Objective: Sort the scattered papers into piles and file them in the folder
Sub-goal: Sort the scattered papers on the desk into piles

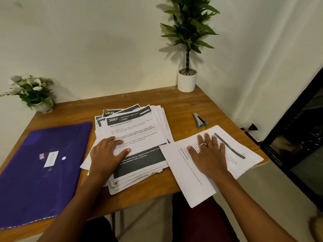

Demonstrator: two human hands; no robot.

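**Papers held flat under both hands**

A loose stack of printed papers [134,137] lies at the middle of the tabletop [188,105], pressed by the left hand [106,154] with fingers straight and spread. To its right, a smaller pile [206,165], overhanging the near edge, is pressed by the flat right hand [209,154]; a ring is worn. A closed purple folder [40,168] lies left. A stapler [200,120], apparently, lies far right, near a potted plant [187,49].

Bare table [180,109] lies open between paper stack [138,131] and stapler [200,120]; folder [43,172] fills the left.
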